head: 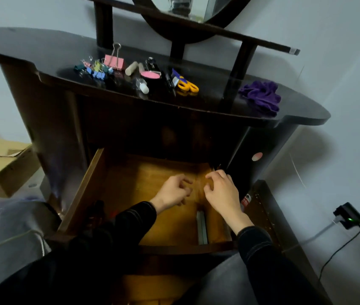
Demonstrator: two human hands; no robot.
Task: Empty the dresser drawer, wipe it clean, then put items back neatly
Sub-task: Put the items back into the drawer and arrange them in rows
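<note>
The dresser's wooden drawer is pulled out below the dark top. Both my hands reach into it. My right hand is at the drawer's back right, its fingertips pinching what look like a few thin sticks. My left hand hovers over the middle of the drawer floor with curled, blurred fingers; I cannot tell whether it holds anything. Pale sticks lie at the front right of the drawer and a dark object at the front left. A purple cloth sits on the dresser top's right end.
On the dresser top lie coloured binder clips, a pink binder clip, a pink compact, a small white bottle and yellow-handled scissors. A cardboard box stands to the left. A plugged charger is on the right wall.
</note>
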